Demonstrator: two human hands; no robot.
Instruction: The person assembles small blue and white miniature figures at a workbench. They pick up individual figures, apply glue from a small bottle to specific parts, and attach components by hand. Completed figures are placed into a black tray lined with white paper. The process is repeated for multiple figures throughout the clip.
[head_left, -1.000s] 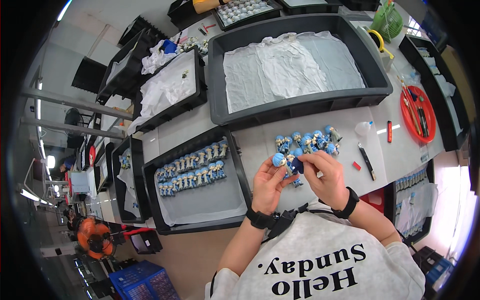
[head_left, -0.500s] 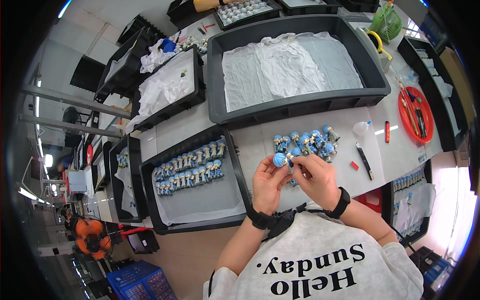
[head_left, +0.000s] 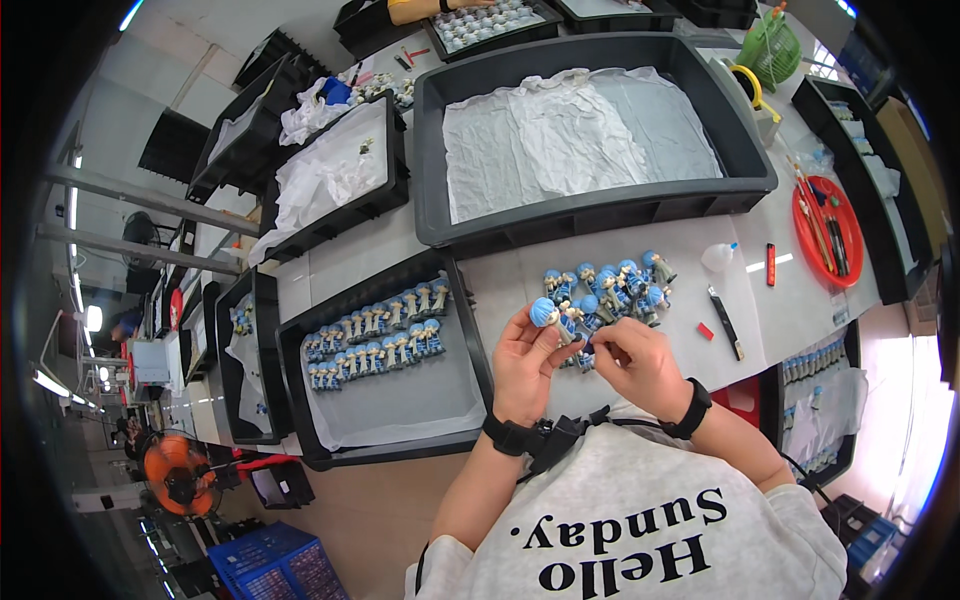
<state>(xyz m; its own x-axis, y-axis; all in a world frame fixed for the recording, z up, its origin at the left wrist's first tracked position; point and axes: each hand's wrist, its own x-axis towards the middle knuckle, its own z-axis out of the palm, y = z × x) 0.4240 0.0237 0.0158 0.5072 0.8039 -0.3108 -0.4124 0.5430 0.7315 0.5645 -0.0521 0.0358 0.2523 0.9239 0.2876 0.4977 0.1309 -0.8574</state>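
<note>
A small figurine (head_left: 545,314) with blue hair and a blue-and-white body is held between the thumb and fingers of my left hand (head_left: 524,368). It tilts, its head toward the upper left. Close to its lower end, my right hand (head_left: 640,362) has thumb and forefinger pinched together; whatever is between those fingertips is too small to make out. Just beyond both hands, a cluster of similar figurines (head_left: 610,282) stands and lies on the white table. To the left, a black tray (head_left: 392,446) lined with white sheet holds two rows of such figurines (head_left: 375,355).
A large dark tray (head_left: 600,212) with crumpled white cloth lies beyond the cluster. At the right are a craft knife (head_left: 726,322), a red piece (head_left: 705,331), a small white bottle (head_left: 718,257) and a red dish (head_left: 851,235) of brushes. Another person's arm (head_left: 415,10) reaches in at the top.
My left hand has shifted slightly left with the figurine, turning it so more of its body shows. My right fingertips have come away from its head to its lower end.
</note>
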